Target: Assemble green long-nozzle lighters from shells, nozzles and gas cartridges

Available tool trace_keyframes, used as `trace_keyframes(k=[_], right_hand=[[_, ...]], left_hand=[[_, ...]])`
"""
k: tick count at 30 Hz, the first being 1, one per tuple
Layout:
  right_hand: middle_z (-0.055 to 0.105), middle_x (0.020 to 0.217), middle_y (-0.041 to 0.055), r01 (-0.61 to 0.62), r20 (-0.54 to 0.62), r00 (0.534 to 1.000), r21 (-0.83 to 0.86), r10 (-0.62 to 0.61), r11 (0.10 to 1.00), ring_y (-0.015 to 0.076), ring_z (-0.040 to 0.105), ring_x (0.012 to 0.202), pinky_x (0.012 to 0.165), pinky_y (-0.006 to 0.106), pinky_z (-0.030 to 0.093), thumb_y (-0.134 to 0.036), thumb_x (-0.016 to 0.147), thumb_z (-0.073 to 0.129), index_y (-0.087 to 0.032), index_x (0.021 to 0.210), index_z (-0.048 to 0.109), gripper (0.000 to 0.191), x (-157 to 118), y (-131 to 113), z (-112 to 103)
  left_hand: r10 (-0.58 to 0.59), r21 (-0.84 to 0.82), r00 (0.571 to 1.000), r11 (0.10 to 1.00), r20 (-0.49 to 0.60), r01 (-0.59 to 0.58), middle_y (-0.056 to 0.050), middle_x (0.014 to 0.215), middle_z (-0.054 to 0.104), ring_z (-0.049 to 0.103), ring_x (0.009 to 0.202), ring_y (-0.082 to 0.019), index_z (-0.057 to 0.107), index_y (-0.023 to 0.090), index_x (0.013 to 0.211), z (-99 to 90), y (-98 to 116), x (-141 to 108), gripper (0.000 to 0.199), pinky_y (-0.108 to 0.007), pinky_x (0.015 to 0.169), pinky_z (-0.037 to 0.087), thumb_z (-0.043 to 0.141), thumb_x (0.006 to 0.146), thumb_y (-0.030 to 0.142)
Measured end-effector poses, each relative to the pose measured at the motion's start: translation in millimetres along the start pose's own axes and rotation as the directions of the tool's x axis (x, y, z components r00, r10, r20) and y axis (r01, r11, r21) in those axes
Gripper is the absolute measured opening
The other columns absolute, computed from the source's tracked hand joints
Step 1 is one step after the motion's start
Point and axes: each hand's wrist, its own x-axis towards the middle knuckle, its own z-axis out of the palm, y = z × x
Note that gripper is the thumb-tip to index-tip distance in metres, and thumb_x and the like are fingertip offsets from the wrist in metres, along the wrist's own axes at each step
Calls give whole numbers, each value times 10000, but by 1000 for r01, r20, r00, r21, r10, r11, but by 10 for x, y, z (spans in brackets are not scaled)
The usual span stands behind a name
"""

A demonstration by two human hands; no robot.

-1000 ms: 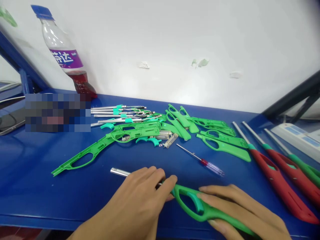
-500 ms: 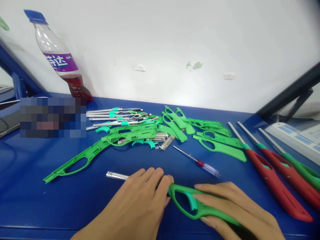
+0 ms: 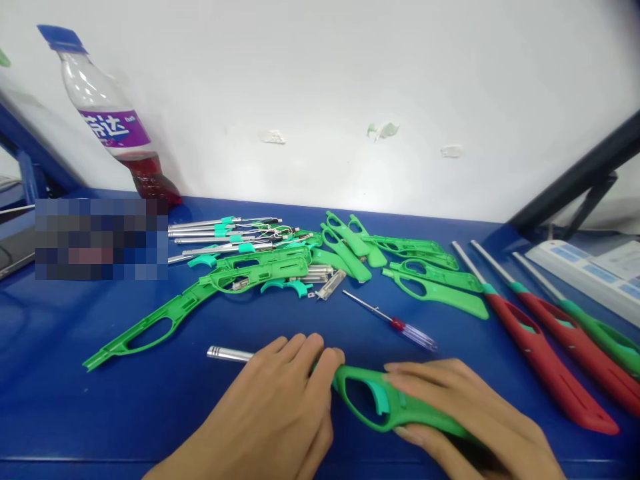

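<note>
Table (image 3: 125,400), blue. Long-nosed lighter (image 3: 400,413), green, over the table's near side. Left hand (image 3: 280,400), clamped around the lighter's metal barrel (image 3: 229,354). Right hand (image 3: 470,407), clamped around its handle (image 3: 437,419). Screwdriver (image 3: 397,324), clear-handled, lying beyond the hands. Trigger (image 3: 381,395), teal, inside the lighter's finger loop (image 3: 357,372).

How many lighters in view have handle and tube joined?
4. One green lighter is held by the left fingers and right fingers; side by side at the right lie a red lighter, another red lighter and a second green lighter. Others may hide in the pile.
</note>
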Motion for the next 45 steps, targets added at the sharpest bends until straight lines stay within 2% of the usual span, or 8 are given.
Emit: trace_keyframes(k=[10, 14, 18, 27, 30, 34, 39, 45], right_hand=[[851, 1086, -21, -62, -3, 998, 49, 62, 997, 157, 827, 935, 832, 172, 665, -362, 984, 751, -318, 1207, 789, 231, -3, 6, 15], [849, 1120, 1, -72, 8, 997, 79, 72, 994, 178, 826, 954, 826, 199, 679, -343, 969, 771, -304, 1225, 788, 259, -22, 8, 30], [845, 1136, -25, -40, 4, 999, 47, 40, 998, 154, 817, 982, 893, 181, 660, -303, 960, 782, -304, 1228, 782, 268, -36, 7, 44], [842, 1129, -19, -103, -13, 995, 35, 103, 994, 161, 817, 972, 848, 186, 664, -407, 975, 765, -311, 1239, 765, 281, -61, -28, 36], [819, 1215, -16, -213, -88, 973, 10, 213, 977, 164, 788, 1123, 966, 209, 633, -362, 1061, 616, -319, 1228, 760, 225, -136, 11, 10], [774, 1347, -19, -350, -145, 927, 0, 346, 937, 160, 730, 1272, 1045, 230, 601, -289, 1115, 462, -320, 1241, 748, 315, -226, 90, 0], [775, 1354, -43, -329, -141, 938, -78, 316, 941, 180, 720, 1294, 1098, 313, 593, -359, 1112, 479, -340, 1219, 774, 315, -175, 72, 47], [813, 1246, -55, -300, -122, 950, -94, 288, 949, 171, 751, 1223, 1062, 297, 614, -348, 1092, 534, -332, 1181, 784, 265, -141, 58, 66]], left_hand=[[-8, 26, 1000, 1000, -29, 9, -103, 1190, 771, 752, 1047, -288, 599, 175, 1291, -12, 42, -5, 329, -429, 885, 618, 384, 1042, 193], [-33, 25, 998, 999, -56, 34, -122, 1266, 747, 742, 1130, -315, 570, 195, 1371, 77, 12, -77, 351, -464, 942, 626, 486, 1076, 366], [-61, 16, 994, 998, -89, 62, -126, 1214, 747, 748, 1063, -348, 572, 219, 1340, 146, -6, -81, 439, -525, 892, 643, 495, 1070, 557], [-92, -90, 995, 992, -49, 88, -113, 1244, 682, 696, 1064, -307, 595, 235, 1280, 69, 0, -27, 268, -498, 902, 617, 467, 1114, 403], [-99, -113, 995, 989, -32, 95, -112, 1231, 682, 688, 1063, -313, 614, 231, 1273, 63, -11, -48, 269, -522, 913, 609, 482, 1108, 397], [-100, -113, 995, 989, -26, 97, -116, 1258, 695, 695, 1103, -339, 627, 231, 1305, 67, -11, -56, 301, -576, 945, 607, 500, 1097, 408], [-10, -97, 1000, 995, 11, 11, -113, 1350, 680, 690, 1157, -326, 540, 286, 1500, 26, -20, -44, 434, -543, 974, 610, 558, 1085, 412], [-3, -164, 1000, 986, -10, 1, -95, 1283, 693, 663, 1137, -290, 622, 251, 1408, 40, -27, -49, 337, -473, 964, 588, 441, 1139, 341]])
